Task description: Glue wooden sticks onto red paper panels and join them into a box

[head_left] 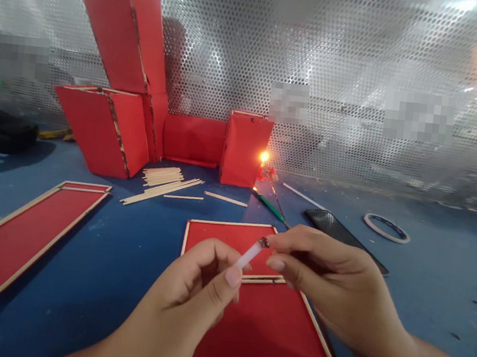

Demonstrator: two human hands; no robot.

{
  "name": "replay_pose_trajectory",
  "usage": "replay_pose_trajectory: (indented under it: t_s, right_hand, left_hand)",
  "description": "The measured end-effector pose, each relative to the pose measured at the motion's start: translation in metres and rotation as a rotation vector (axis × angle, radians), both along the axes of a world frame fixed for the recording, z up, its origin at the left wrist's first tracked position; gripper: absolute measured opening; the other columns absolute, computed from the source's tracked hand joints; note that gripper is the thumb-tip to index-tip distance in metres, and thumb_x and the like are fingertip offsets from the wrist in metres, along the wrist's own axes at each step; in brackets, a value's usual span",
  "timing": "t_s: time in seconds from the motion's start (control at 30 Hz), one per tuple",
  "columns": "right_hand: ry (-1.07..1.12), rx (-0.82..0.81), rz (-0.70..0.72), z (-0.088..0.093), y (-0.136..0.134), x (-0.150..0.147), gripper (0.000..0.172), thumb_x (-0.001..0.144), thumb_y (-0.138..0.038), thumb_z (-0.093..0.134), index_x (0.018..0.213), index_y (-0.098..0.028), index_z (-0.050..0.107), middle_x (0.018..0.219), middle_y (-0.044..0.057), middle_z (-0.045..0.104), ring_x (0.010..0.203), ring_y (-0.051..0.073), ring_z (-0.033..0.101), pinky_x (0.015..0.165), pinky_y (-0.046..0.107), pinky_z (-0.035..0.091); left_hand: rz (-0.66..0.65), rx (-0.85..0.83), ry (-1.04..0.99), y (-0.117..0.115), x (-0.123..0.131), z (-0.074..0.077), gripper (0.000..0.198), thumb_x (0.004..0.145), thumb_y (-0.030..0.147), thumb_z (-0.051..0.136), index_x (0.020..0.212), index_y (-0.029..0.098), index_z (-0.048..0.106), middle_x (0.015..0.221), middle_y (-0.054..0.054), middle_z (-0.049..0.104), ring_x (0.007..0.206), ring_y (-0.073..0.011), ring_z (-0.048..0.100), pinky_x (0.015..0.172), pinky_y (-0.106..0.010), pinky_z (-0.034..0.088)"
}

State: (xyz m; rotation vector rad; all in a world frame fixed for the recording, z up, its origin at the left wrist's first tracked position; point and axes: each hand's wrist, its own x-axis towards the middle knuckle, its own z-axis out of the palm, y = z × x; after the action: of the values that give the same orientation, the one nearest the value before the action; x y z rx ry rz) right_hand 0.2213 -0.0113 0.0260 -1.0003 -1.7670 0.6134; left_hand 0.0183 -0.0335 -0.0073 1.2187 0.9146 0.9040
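Observation:
My left hand (191,304) is closed, pinching a whitish, translucent glue stick (251,253) between thumb and fingers. The stick tilts up to the right and its upper end is blackened. At that dark end is the index fingertip of my right hand (333,285), whose thumb sits a little apart below it; nothing shows gripped between them. Beneath both hands lies a red panel (256,334) edged with thin wooden sticks. Just beyond my right hand, a thin dark rod (277,197) and a green-handled tool (270,206) lie near a small flame (264,157).
Red box shapes (107,125) stand at the back left, with a smaller red box (245,151) beside the flame. Loose wooden sticks (163,185) lie before them. Another framed red panel (32,236) is at left. A black phone (343,235) and tape roll (385,228) lie right.

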Motion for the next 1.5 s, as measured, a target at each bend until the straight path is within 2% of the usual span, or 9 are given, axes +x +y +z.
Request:
replay_pose_trajectory:
  t_s: [0.23,0.33,0.47,0.57,0.77,0.93,1.07,1.37,1.5]
  right_hand:
    - [-0.047,-0.019,-0.031,-0.004,0.009,0.001,0.004,0.081,-0.027,0.076,0.078,-0.025,0.079,0.067,0.001,0.071,0.058,0.013,0.062,0.053,0.023,0.051]
    - [0.242,-0.221,0.034,-0.006,0.015,0.003,0.012,0.081,-0.036,0.080,0.077,-0.024,0.076,0.062,-0.002,0.067,0.053,0.010,0.059,0.049,0.020,0.050]
    - [0.722,-0.463,0.155,-0.002,0.023,0.006,0.021,0.070,-0.037,0.090,0.075,-0.025,0.074,0.078,-0.004,0.074,0.069,0.008,0.070,0.066,0.015,0.058]
    - [0.859,-0.598,0.252,0.004,0.025,0.008,0.023,0.068,-0.033,0.093,0.077,-0.025,0.072,0.077,-0.006,0.073,0.070,0.006,0.071,0.067,0.012,0.058]
    - [0.588,-0.484,0.385,0.001,0.023,0.012,0.020,0.082,-0.039,0.081,0.079,-0.024,0.068,0.058,-0.008,0.060,0.046,0.007,0.056,0.048,0.018,0.049]
    - [0.030,-0.144,0.165,0.003,0.017,0.011,0.015,0.076,-0.029,0.082,0.078,-0.021,0.071,0.059,-0.004,0.058,0.051,0.010,0.051,0.048,0.023,0.043]
    - [-0.162,-0.039,-0.025,0.004,0.017,0.011,0.013,0.078,-0.032,0.078,0.077,-0.021,0.072,0.055,-0.005,0.052,0.050,0.010,0.046,0.048,0.025,0.040]
    - [0.542,-0.331,0.077,0.006,0.031,0.010,0.039,0.079,-0.063,0.073,0.074,-0.026,0.064,0.066,-0.002,0.060,0.070,0.017,0.069,0.070,0.031,0.060]
    - [0.548,-0.381,0.153,0.012,0.026,0.010,0.040,0.084,-0.061,0.070,0.070,-0.026,0.059,0.061,-0.004,0.053,0.048,0.012,0.057,0.050,0.026,0.053]
  left_hand:
    - [-0.006,0.040,0.102,-0.001,0.001,0.004,0.037,0.088,0.058,0.064,0.094,0.022,0.066,0.063,0.005,0.048,0.058,-0.0137,0.044,0.055,-0.025,0.036]
    - [-0.020,0.061,0.096,-0.002,0.002,0.005,0.036,0.091,0.058,0.060,0.088,0.022,0.062,0.063,0.007,0.043,0.057,-0.0122,0.036,0.054,-0.024,0.033]
    - [-0.018,0.062,0.108,-0.002,0.003,0.002,0.036,0.094,0.058,0.057,0.085,0.023,0.057,0.061,0.009,0.036,0.053,-0.0108,0.026,0.051,-0.024,0.028]
    - [0.006,0.045,0.144,-0.002,0.002,-0.001,0.038,0.094,0.060,0.055,0.083,0.023,0.055,0.060,0.010,0.034,0.052,-0.0106,0.025,0.049,-0.024,0.026]
    - [0.112,0.081,0.149,0.000,0.002,-0.001,0.039,0.093,0.061,0.054,0.084,0.024,0.055,0.056,0.010,0.033,0.050,-0.0111,0.025,0.047,-0.025,0.023]
    - [0.120,0.088,0.093,-0.001,0.002,0.002,0.037,0.093,0.060,0.056,0.088,0.023,0.057,0.059,0.009,0.038,0.052,-0.0116,0.028,0.049,-0.025,0.026]
    - [0.067,0.089,0.111,-0.002,0.002,0.005,0.039,0.094,0.062,0.055,0.087,0.023,0.057,0.061,0.009,0.037,0.053,-0.0118,0.027,0.049,-0.025,0.026]
    - [0.013,0.094,0.143,-0.002,0.001,-0.002,0.041,0.097,0.062,0.050,0.083,0.024,0.053,0.062,0.009,0.035,0.054,-0.0122,0.027,0.051,-0.025,0.026]
    - [0.021,0.072,0.143,-0.003,0.000,-0.003,0.042,0.095,0.064,0.051,0.083,0.023,0.053,0.060,0.009,0.034,0.052,-0.0120,0.026,0.050,-0.025,0.026]
